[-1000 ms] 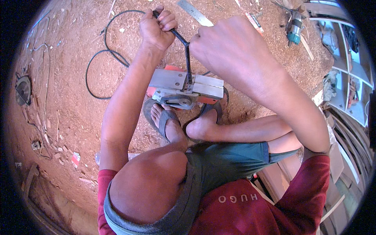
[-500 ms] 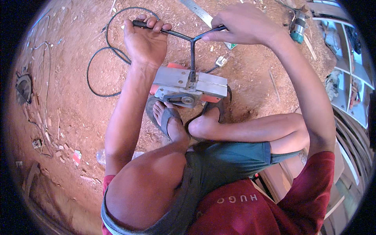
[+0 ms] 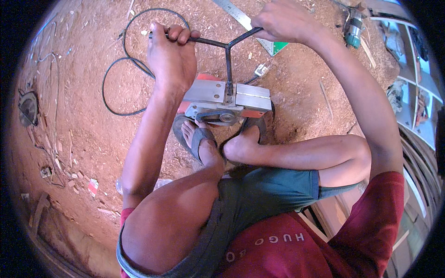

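Note:
An upturned electric planer with metal soles, an orange body and an exposed belt rests against my sandalled feet. A black Y-shaped wrench stands upright in the slot between its soles. My left hand has its fingers curled over the left arm of the wrench. My right hand grips the right arm; its fingertips are partly hidden behind the hand. The planer's white plug lies on the ground just behind it.
A steel square with a green stock lies beyond the wrench. A power tool is at upper right beside pale shelving. A circular saw lies at far left. Wood boards are at lower right; cords and offcuts lie on the ground.
The wrench's arms have swung round to spread left and right. My left hand moved left and turned; my right hand rose away from me, still on the wrench.

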A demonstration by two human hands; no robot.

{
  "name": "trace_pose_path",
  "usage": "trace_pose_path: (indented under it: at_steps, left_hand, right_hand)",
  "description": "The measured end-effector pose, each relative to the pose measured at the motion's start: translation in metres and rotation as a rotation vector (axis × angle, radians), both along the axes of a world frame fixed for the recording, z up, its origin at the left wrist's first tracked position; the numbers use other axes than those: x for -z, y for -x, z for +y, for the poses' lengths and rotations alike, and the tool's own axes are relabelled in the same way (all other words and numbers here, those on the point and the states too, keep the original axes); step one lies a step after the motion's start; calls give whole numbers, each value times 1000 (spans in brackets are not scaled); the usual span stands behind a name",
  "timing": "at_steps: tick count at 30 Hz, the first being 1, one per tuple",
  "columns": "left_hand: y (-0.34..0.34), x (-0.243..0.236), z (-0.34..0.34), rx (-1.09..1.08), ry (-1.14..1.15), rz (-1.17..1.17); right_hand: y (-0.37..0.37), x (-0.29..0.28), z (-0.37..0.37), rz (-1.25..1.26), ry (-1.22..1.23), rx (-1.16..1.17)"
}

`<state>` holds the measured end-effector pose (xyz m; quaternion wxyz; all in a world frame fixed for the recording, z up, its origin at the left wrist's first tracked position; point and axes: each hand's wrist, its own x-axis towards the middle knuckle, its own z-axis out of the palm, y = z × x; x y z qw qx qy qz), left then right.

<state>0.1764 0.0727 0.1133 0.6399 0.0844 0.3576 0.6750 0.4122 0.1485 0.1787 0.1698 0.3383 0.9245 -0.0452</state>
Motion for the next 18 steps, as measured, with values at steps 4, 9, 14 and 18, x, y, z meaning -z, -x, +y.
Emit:
trace_pose_path:
  at_steps: [4, 9, 14, 18]
  left_hand:
    - [1, 9, -6, -64, -4, 7]
    - [2, 10, -12, -125, -19, 59]
    - [-3, 10, -13, -174, -12, 90]
    - [0, 13, -17, -216, -37, 124]
  right_hand:
    - [7, 9, 8, -61, -22, -36]
    - [11, 14, 17, -37, -56, -156]
    - [8, 17, 23, -10, -70, -237]
    - [15, 20, 28, -25, -68, -203]
